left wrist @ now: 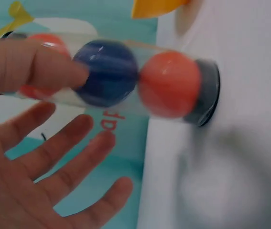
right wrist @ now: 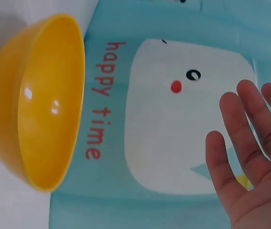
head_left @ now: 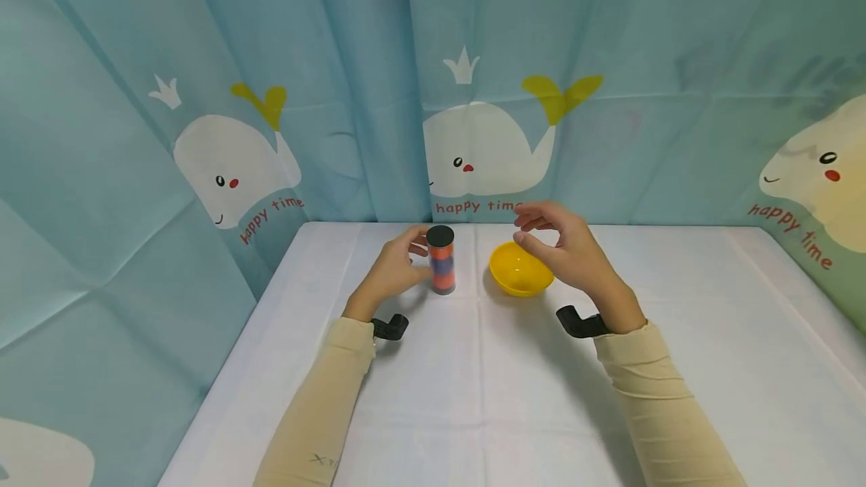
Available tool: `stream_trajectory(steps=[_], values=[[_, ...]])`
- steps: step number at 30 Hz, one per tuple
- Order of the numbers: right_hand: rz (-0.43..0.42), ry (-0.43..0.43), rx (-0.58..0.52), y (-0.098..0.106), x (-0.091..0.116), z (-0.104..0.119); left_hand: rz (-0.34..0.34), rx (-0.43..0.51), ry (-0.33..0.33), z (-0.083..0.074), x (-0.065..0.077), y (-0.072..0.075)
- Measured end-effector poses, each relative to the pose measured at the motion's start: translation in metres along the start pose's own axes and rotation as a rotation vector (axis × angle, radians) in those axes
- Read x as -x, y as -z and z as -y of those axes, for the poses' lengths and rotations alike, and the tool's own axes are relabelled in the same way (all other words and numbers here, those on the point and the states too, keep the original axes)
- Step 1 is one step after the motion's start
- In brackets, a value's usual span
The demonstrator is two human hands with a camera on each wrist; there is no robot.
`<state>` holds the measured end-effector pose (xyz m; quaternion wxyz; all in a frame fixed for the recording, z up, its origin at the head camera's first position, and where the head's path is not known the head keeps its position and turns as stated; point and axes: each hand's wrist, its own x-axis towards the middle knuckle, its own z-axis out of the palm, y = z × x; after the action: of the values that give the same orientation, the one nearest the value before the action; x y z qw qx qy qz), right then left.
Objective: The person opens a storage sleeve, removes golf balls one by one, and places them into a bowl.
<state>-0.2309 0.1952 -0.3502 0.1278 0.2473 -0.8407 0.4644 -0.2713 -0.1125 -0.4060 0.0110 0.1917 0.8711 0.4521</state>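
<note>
A clear tube [head_left: 442, 260] with dark end caps stands upright on the white table. Inside it, orange balls [left wrist: 171, 85] sit above and below a dark blue ball [left wrist: 107, 74]. My left hand [head_left: 398, 263] is at the tube's left side, its fingers spread apart; in the left wrist view the thumb overlaps the tube. Right of the tube is a yellow bowl [head_left: 519, 270], its inside bare. My right hand [head_left: 564, 246] hovers over the bowl's right side with loosely bent fingers, holding nothing. In the right wrist view those fingers [right wrist: 244, 133] are apart from the bowl.
A white cloth [head_left: 433, 397] with fold lines covers the table. Behind and to the left hangs a light blue curtain [head_left: 365, 58] printed with white whales, meeting the table's far edge just beyond the tube and bowl.
</note>
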Motion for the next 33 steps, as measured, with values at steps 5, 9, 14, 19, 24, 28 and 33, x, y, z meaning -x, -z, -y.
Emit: stream_trajectory(steps=[5,9,14,19,24,28,33], values=[[0.013,-0.001,-0.038,-0.006,-0.001,0.002,0.036,0.028,0.043,0.006,-0.002,-0.009],[0.024,-0.017,-0.054,-0.012,-0.001,0.003,0.037,0.067,0.081,0.014,-0.003,-0.016],[0.056,-0.033,-0.074,-0.021,-0.002,0.004,0.05,0.072,0.061,0.023,-0.002,-0.023],[0.088,-0.042,-0.066,-0.03,-0.003,0.003,0.026,0.052,0.057,0.026,-0.002,-0.027],[0.115,-0.064,-0.043,-0.037,-0.003,0.0,0.007,0.045,0.04,0.024,-0.002,-0.029],[0.118,-0.072,-0.043,-0.04,-0.003,-0.001,-0.008,0.005,-0.006,0.02,-0.003,-0.031],[0.126,-0.074,-0.05,-0.045,-0.004,-0.002,-0.003,-0.045,-0.05,0.015,-0.003,-0.034]])
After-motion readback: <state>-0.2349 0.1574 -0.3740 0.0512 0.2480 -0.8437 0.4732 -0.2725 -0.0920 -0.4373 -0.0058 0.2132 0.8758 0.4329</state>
